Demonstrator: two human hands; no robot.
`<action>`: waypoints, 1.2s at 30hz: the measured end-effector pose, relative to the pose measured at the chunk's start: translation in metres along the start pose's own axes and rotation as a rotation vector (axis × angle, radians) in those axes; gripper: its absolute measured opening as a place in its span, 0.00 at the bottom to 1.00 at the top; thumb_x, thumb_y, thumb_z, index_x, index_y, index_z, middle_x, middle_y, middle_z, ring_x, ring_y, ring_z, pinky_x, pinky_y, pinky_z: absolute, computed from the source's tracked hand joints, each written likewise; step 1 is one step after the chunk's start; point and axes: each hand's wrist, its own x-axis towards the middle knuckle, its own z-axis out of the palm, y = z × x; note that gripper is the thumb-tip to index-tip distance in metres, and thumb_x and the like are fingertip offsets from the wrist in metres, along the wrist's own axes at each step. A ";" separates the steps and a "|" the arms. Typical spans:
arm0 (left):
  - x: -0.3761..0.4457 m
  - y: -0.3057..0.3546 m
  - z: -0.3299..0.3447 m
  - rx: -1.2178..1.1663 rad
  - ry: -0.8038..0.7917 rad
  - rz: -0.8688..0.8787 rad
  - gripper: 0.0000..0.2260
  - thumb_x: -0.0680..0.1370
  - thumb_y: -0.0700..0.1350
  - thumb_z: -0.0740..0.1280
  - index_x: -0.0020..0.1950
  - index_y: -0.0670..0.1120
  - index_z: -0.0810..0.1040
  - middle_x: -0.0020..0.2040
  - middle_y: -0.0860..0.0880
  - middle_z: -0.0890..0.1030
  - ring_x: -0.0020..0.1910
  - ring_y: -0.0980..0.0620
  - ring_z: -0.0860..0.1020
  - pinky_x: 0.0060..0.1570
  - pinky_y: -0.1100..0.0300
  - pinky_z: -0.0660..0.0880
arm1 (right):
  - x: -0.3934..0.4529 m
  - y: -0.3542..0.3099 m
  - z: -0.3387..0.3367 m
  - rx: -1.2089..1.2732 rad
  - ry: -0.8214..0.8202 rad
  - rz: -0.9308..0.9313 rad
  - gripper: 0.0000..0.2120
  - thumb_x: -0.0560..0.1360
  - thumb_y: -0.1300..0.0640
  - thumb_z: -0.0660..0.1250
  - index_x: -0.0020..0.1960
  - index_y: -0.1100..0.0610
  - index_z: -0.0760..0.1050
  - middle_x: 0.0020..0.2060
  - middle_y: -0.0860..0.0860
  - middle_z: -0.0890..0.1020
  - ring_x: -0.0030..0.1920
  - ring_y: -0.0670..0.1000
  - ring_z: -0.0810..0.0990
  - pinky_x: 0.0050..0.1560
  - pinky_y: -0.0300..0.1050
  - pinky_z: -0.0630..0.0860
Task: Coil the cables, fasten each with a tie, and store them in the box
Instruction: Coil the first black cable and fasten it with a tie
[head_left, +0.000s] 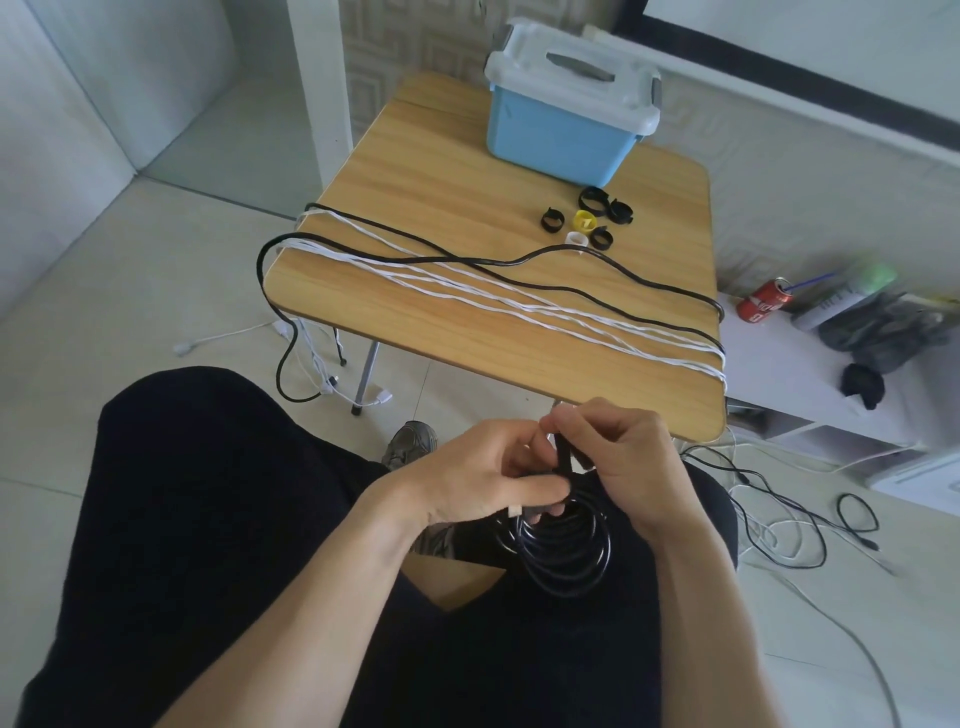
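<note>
- your left hand (483, 475) has its grip curled round the top of the coiled black cable (563, 540), thumb laid across the loops.
- your right hand (618, 457) pinches a black tie (563, 457) with thumb and fingertips right at the top of that coil, touching it.
- the coil hangs over your lap, between your knees in dark trousers (208, 519), just off the near edge of the surface (467, 332).
- on the surface, a long black cable (519, 260) and several white cables (493, 306) lie stretched corner to corner, their ends dropping over both sides to the floor.
- a cluster of loose ties (587, 218) sits beyond those cables: mostly black rings, one yellow, one white.
- the blue box (556, 135) stands at the far end of the surface with its pale lid (571, 73) closed, just beyond the ties.
- more thin black and white cables (779, 525) lie tangled on the floor to your right.
- a red drink can (766, 301) with a straw stands on a low white shelf at the right, beside some blurred items.
</note>
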 end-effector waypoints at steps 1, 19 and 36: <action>0.001 0.001 0.003 -0.011 0.036 -0.004 0.09 0.79 0.41 0.71 0.48 0.38 0.73 0.41 0.41 0.83 0.42 0.47 0.83 0.45 0.54 0.80 | 0.001 0.001 0.001 -0.026 0.014 -0.010 0.09 0.77 0.53 0.71 0.42 0.54 0.87 0.38 0.49 0.83 0.37 0.47 0.78 0.39 0.37 0.74; 0.005 -0.015 -0.007 -0.068 0.282 -0.056 0.08 0.80 0.46 0.69 0.44 0.43 0.78 0.38 0.42 0.83 0.38 0.44 0.82 0.53 0.46 0.79 | -0.022 0.010 0.000 -0.307 -0.147 -0.030 0.11 0.75 0.59 0.75 0.55 0.49 0.82 0.45 0.39 0.86 0.48 0.39 0.85 0.51 0.34 0.79; 0.009 -0.012 -0.007 0.265 0.397 -0.078 0.07 0.78 0.46 0.72 0.41 0.46 0.79 0.39 0.48 0.82 0.41 0.50 0.81 0.45 0.56 0.78 | -0.026 0.015 0.021 -0.444 -0.040 0.007 0.12 0.73 0.53 0.76 0.55 0.46 0.80 0.43 0.38 0.82 0.47 0.30 0.78 0.40 0.24 0.72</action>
